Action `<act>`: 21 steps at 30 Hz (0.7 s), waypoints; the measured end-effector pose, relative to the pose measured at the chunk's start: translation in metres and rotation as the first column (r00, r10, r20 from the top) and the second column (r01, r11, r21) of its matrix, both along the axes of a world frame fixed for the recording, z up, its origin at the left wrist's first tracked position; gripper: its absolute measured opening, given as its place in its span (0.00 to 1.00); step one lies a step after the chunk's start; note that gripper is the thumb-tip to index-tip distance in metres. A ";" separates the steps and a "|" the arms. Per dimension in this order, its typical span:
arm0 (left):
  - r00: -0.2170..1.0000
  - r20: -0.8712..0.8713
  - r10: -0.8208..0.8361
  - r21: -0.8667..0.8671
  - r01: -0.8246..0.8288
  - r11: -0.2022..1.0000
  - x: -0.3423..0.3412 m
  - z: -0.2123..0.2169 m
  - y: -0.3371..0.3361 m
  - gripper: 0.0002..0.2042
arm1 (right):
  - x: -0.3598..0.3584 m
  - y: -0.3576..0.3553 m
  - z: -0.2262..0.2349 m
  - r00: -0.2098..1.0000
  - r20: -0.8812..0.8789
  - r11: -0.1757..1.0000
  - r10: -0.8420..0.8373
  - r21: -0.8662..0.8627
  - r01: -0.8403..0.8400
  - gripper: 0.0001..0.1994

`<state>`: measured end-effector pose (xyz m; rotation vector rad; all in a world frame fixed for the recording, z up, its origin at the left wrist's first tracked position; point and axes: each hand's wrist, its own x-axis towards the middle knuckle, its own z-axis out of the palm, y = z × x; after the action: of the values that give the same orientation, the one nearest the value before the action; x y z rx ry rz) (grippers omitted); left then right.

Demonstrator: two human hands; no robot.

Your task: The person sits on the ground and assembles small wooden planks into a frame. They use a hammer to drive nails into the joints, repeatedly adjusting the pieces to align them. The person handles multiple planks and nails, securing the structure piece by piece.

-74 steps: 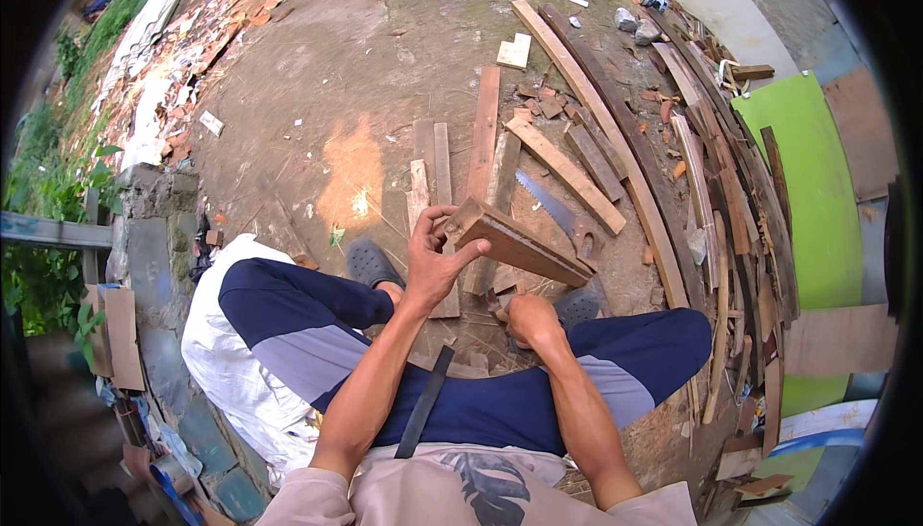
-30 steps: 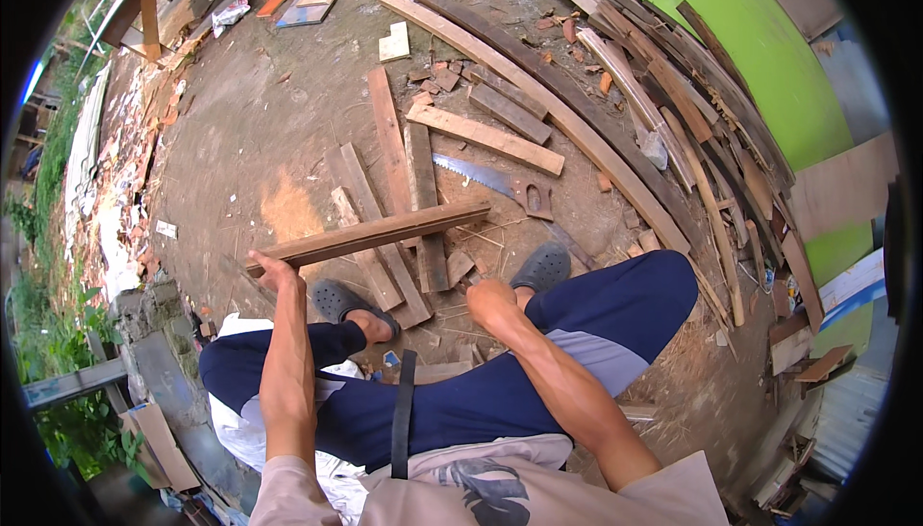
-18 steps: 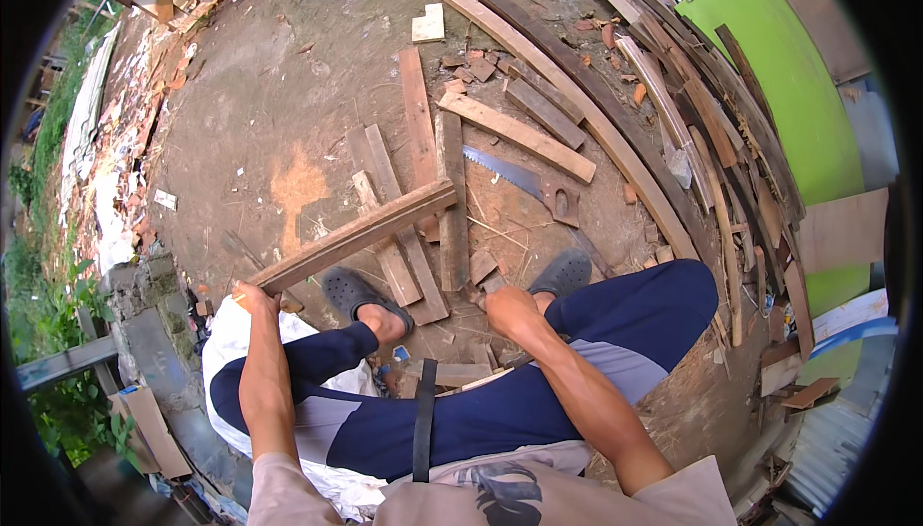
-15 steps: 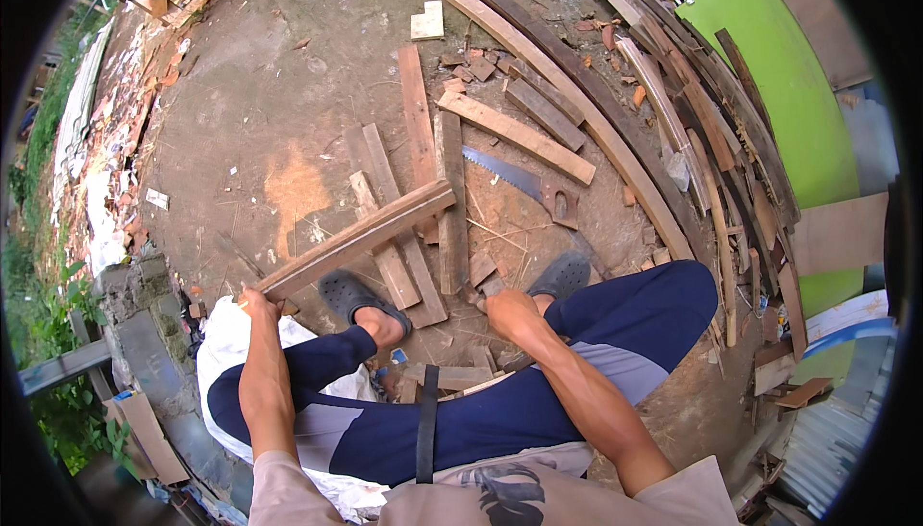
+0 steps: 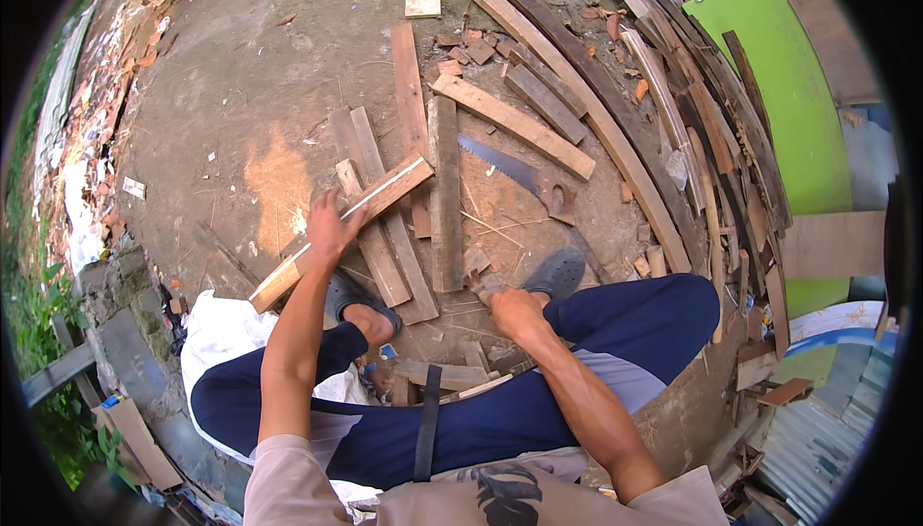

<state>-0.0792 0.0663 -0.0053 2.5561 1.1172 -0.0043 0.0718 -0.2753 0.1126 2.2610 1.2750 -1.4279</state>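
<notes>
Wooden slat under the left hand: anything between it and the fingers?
No. The left hand is already on the wooden slat, fingers on its upper face near mid-length. Nothing lies between them. The slat lies across other planks on the ground; the right hand stays apart, near the knee.

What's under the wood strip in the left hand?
The wood strip, gripped by the left hand, crosses over flat planks lying on dirt ground. The ground directly beneath strip and hand is covered.

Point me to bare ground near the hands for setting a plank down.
Bare dirt lies beyond the left hand and its plank, left of the loose boards. Crowded: around the saw, right hand, and curved planks.
</notes>
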 end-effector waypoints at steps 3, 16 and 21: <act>0.990 -0.093 -0.111 -0.018 0.109 0.994 0.055 -0.001 -0.035 0.48 | 0.001 -0.003 0.002 0.999 0.000 0.999 -0.044 -0.005 0.044 0.10; 0.852 -0.079 -0.517 -0.327 0.468 0.821 0.048 0.073 -0.010 0.48 | 0.007 -0.003 -0.004 0.979 0.043 0.975 -0.201 -0.086 0.204 0.14; 0.865 0.160 -0.475 -0.254 0.501 0.827 0.011 0.119 -0.007 0.40 | 0.010 0.001 -0.010 0.973 0.064 0.966 -0.222 -0.120 0.229 0.15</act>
<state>-0.0680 0.0597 0.1141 2.4675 0.3626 -0.1659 0.0818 -0.2746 0.1022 2.4000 0.9077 -1.4670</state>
